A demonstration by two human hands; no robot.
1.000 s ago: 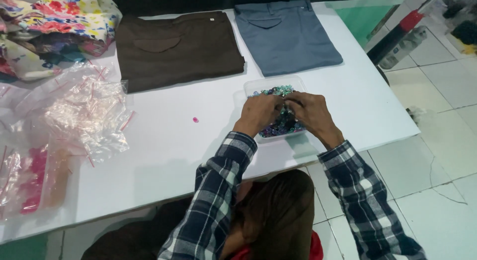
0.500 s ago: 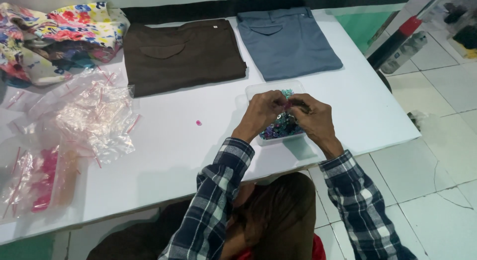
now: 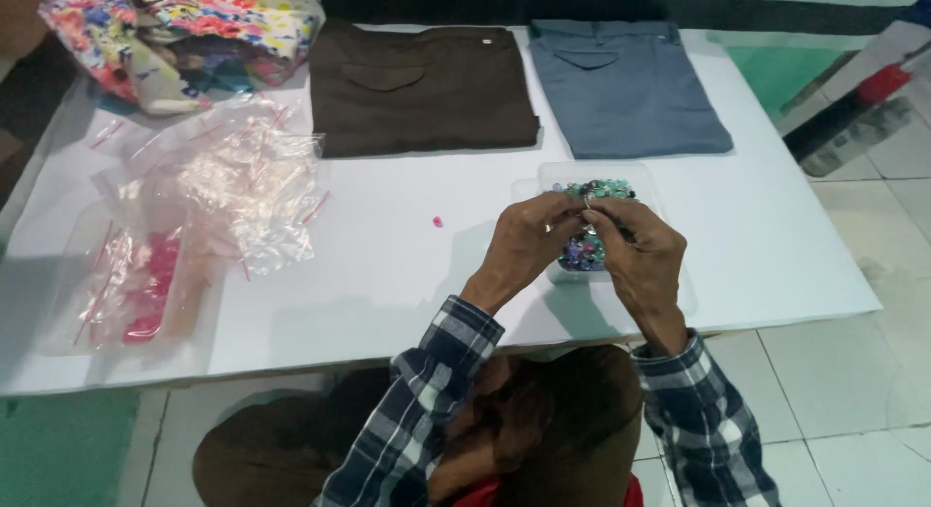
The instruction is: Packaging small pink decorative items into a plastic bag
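My left hand (image 3: 529,243) and my right hand (image 3: 635,250) meet fingertip to fingertip just above a clear plastic tray (image 3: 648,182) filled with small green, blue and purple beads (image 3: 585,253). Both hands pinch one tiny bead between them; it is too small to make out clearly. The hands hide much of the tray. One loose pink bead (image 3: 437,221) lies on the white table (image 3: 388,274) to the left of my left hand. Both sleeves are dark plaid.
Folded brown trousers (image 3: 422,90) and folded grey-blue trousers (image 3: 626,85) lie at the table's far side. A heap of clear zip bags (image 3: 228,182), some holding pink pieces (image 3: 155,284), sits at the left. Floral fabric (image 3: 184,32) is at the far left corner. A tiled floor lies to the right.
My hands have drawn together and lifted slightly from the beads, with fingertips now meeting over the tray. The view has shifted a little.
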